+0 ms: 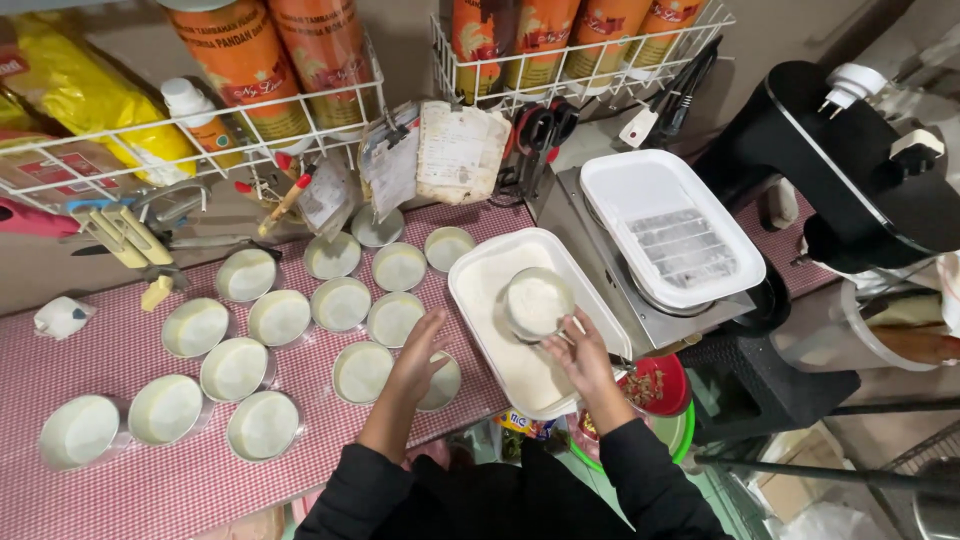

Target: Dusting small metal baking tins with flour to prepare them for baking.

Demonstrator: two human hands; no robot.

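Head view, looking down on worktop w/ red-and-white checked cloth (pixel 150 480); items as follows. Right hand (pixel 578 355): fingers closed on a small round metal cup (pixel 537 303), gripping its near rim; cup tilted, coated white inside, held over a white rectangular tub (pixel 470 262) of white powder; tub sits at right end of cloth, touching a steel appliance (pixel 655 320). Left hand (pixel 420 355): fingers loosely spread, not gripping, resting on rim of another tin (pixel 443 385) at cloth's near edge, just left of tub; whether fingertips press inside it cannot tell. Both sleeves black. Approx. fourteen more round tins (pixel 280 316), all white-coated inside, upright, laid in loose rows across cloth from far left to beside tub; nearest to left hand is tin (pixel 362 371). White tub lid (pixel 670 225) lying on top of steel appliance, clear insert on it. Black stand mixer (pixel 850 160) at far right. Wire racks (pixel 120 150) at back w/ orange cylindrical containers (pixel 240 60); yellow bag (pixel 90 90) at far left; scissors (pixel 545 125) hanging under right rack. Red lidded tub (pixel 655 385) below worktop edge, near right wrist.
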